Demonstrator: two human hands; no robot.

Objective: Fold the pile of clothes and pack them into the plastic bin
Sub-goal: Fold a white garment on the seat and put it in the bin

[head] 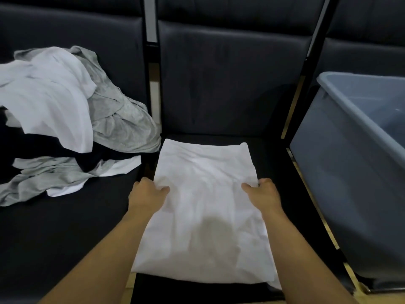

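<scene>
White shirt (203, 207) flat on middle seat, half folded. Left hand (147, 195), right hand (264, 193) pinch its side edges. Uneven lift could undo fold. Bin (341, 163) at right, pile (65, 119) at left.

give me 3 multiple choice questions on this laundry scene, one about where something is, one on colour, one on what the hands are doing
1. Where is the plastic bin?
A. On the person's right
B. On the person's left
C. Under the unfolded pile

2. What colour is the garment being folded?
A. Black
B. White
C. Red

3. What are the left hand and right hand doing?
A. Hanging idle away from the cloth
B. Both reaching into the bin
C. Each gripping a side edge of the garment

Answers: 1 A, the blue-grey bin stands at the right of the seat, while the unfolded pile lies on the left. 2 B, the flat cloth is white. 3 C, the fingers of each hand curl over an opposite side edge.
</scene>
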